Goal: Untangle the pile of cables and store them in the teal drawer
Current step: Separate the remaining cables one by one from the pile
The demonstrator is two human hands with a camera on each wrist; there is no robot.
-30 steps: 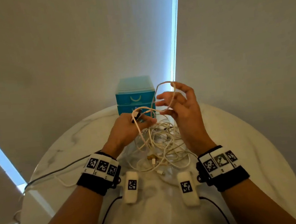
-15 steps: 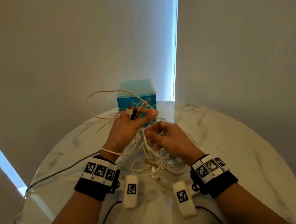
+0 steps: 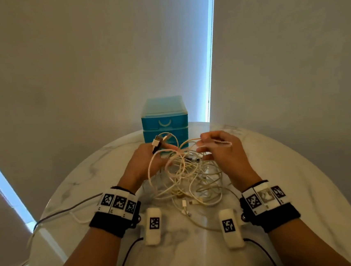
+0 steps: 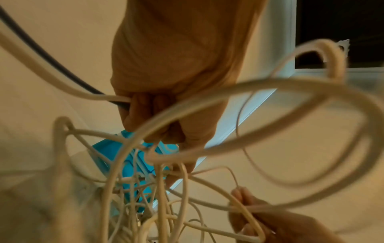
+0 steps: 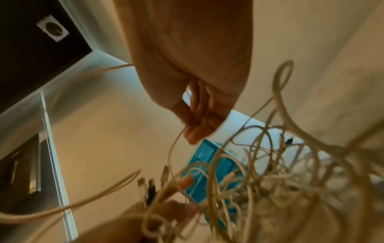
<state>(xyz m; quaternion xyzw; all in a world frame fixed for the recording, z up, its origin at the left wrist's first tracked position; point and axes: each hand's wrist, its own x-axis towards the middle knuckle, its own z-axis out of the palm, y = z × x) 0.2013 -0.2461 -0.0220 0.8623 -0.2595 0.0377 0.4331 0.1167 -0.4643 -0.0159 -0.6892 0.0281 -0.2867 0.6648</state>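
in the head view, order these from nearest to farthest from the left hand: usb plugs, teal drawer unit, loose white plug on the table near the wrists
From the left hand:
1. usb plugs, gripped in its fingers.
2. teal drawer unit, just behind it.
3. loose white plug, on the table toward the wrists.

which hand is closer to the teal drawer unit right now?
Left. The left hand holds cable plugs right in front of the drawer unit; the right hand pinches a cable off to the unit's right.

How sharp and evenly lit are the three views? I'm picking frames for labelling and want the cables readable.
Head view: evenly dim, cable pile and teal drawer unit readable, bright window strips. Left wrist view: near loops smeared, left hand fairly clear. Right wrist view: strands blurred, right hand soft, warm cast.
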